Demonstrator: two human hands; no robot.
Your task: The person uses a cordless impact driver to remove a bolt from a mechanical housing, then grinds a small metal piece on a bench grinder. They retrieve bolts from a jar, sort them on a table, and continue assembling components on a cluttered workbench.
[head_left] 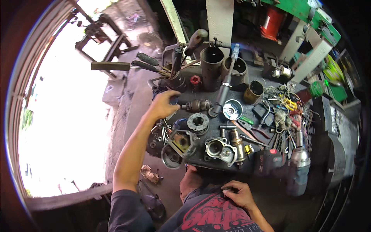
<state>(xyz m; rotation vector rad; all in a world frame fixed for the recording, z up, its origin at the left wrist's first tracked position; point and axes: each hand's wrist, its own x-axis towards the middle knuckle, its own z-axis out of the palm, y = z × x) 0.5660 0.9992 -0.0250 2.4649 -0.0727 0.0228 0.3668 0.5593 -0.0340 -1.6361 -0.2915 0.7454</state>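
My left hand point(164, 105) reaches over the left side of the dark workbench, thumb and fingers apart. Just to its right lies a dark geared shaft point(198, 104); whether the thumb touches its end I cannot tell. Below the shaft sits a round metal housing point(198, 123), with a square-flanged housing point(181, 143) in front of it. A cast metal cover point(221, 150) rests at the bench's near edge. My right hand point(239, 194) is held against my shirt, fingers curled; anything inside them is hidden.
Tall metal cylinders point(211, 67) and a can of tools point(174, 80) stand at the back. A long-handled tool point(224, 92) leans there. A white-lined cup point(232, 110), pliers point(255, 129), tangled wires point(288, 104) and a cordless power tool point(299, 166) fill the right.
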